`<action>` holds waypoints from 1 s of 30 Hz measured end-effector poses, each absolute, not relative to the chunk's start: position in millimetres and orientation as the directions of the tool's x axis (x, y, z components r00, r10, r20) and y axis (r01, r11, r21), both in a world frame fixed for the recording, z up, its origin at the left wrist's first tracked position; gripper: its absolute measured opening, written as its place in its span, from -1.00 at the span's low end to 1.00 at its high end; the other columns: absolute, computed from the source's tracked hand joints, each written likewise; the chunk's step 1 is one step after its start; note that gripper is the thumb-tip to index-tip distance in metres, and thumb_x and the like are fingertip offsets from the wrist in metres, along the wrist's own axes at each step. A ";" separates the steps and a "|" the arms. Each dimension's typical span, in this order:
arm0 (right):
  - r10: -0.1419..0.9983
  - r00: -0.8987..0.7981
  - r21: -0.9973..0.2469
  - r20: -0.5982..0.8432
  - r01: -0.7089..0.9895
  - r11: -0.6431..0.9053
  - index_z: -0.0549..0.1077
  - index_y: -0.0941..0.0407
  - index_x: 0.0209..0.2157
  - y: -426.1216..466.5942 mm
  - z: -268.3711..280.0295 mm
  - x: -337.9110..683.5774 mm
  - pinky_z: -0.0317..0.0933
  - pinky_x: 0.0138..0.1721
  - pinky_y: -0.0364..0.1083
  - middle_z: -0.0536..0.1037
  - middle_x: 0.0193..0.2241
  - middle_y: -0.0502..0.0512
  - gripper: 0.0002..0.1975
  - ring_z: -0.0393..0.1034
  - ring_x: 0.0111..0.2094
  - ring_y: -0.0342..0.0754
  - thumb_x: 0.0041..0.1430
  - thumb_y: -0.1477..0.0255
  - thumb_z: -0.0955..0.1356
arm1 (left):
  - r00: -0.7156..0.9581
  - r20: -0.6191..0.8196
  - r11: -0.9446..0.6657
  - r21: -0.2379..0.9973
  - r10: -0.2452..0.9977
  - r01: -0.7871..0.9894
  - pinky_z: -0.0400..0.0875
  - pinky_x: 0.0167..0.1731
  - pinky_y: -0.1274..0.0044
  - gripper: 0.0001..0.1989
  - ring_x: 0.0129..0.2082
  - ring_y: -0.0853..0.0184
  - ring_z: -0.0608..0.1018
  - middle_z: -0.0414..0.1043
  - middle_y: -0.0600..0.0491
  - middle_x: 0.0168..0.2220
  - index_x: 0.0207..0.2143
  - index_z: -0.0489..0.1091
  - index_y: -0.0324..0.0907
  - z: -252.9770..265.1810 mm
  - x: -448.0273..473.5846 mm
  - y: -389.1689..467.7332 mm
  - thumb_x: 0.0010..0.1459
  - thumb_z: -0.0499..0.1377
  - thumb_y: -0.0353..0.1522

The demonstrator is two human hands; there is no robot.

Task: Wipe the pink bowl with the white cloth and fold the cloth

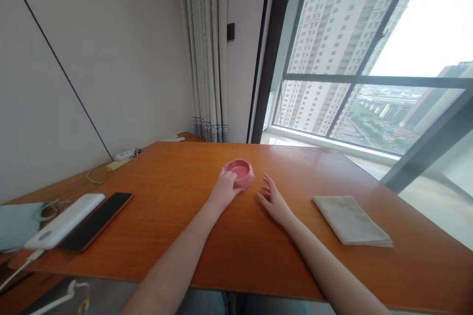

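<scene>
A small pink bowl-like dish (248, 177) with faceted sides and a round hollow is near the middle of the wooden table. My left hand (225, 188) grips its near left side, fingers over the rim and thumb along the outside. Whether the dish rests on the table or is slightly raised and tilted, I cannot tell. Just to the right of the dish is my right hand (274, 202), fingers apart, holding nothing and not touching it. A folded light grey cloth (351, 220) lies flat on the table, right of my right forearm.
On the table's left side are a white power bank (66, 220) with a cable and a dark phone (98, 221). A pale bag-like item (18, 226) sits at the left edge. A power strip (124, 154) lies by the wall. Behind the table are a curtain (209, 59) and a window.
</scene>
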State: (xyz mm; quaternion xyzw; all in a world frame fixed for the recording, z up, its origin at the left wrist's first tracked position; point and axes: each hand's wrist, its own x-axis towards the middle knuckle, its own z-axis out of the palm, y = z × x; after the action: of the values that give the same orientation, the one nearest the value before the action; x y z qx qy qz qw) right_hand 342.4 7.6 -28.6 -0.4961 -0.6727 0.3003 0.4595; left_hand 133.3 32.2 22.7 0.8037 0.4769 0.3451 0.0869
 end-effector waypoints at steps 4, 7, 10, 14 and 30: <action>0.961 -0.049 -0.875 0.271 0.404 0.267 0.05 0.09 0.17 18.6 -38.0 348.1 0.29 -0.06 0.01 0.35 -0.03 0.19 -0.39 0.38 -0.21 -0.09 0.08 0.36 0.26 | 0.115 0.453 -0.317 0.400 0.884 0.860 0.22 0.02 0.28 -0.71 0.05 0.02 0.29 0.44 -0.12 -0.20 -0.37 0.42 -0.22 30.1 72.4 53.5 -0.10 0.29 -0.22; 0.954 -0.051 -0.852 0.296 0.437 0.288 0.12 0.09 0.14 19.3 -37.7 348.9 0.30 -0.08 0.00 0.38 -0.08 0.15 -0.45 0.38 -0.25 -0.11 0.08 0.40 0.25 | 0.029 0.393 -0.173 0.336 0.919 0.926 0.28 -0.05 0.35 -0.64 -0.04 0.05 0.38 0.45 -0.15 -0.16 -0.29 0.44 -0.25 29.3 15.9 58.2 -0.09 0.25 -0.18; 0.942 -0.106 -0.792 0.318 0.517 0.325 0.20 0.11 0.09 15.2 -34.6 349.0 0.25 -0.02 0.03 0.43 -0.15 0.13 -0.49 0.38 -0.20 -0.07 0.06 0.42 0.26 | -0.051 0.344 -0.042 0.258 0.938 0.965 0.30 -0.10 0.37 -0.62 -0.08 0.04 0.42 0.45 -0.17 -0.15 -0.29 0.45 -0.26 24.0 -29.7 50.6 -0.07 0.21 -0.15; 0.930 -0.174 -0.721 0.325 0.591 0.362 0.22 0.09 0.08 9.2 -29.3 349.1 0.16 0.06 0.06 0.46 -0.16 0.12 -0.49 0.35 -0.09 -0.02 0.05 0.42 0.27 | -0.154 0.358 0.110 0.140 0.921 0.984 0.24 -0.04 0.34 -0.61 -0.12 0.05 0.44 0.48 -0.17 -0.23 -0.31 0.45 -0.27 17.5 -64.9 36.2 -0.05 0.16 -0.13; 0.937 -0.225 -0.648 0.268 0.677 0.348 0.22 0.19 0.10 2.8 -25.2 346.7 0.07 0.13 0.04 0.44 -0.07 0.21 -0.47 0.29 0.01 0.01 0.05 0.44 0.25 | -0.270 0.366 0.264 0.069 0.891 0.962 0.17 -0.02 0.32 -0.63 -0.20 0.10 0.45 0.48 -0.11 -0.33 -0.34 0.40 -0.27 -0.2 -96.5 28.1 -0.02 0.10 -0.13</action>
State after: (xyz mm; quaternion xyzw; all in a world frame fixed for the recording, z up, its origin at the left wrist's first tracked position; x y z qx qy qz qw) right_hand 346.7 2.8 -25.2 -0.5340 -0.7558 0.2026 0.3202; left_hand -96.5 28.1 -0.2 0.5904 0.7846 0.1399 -0.1277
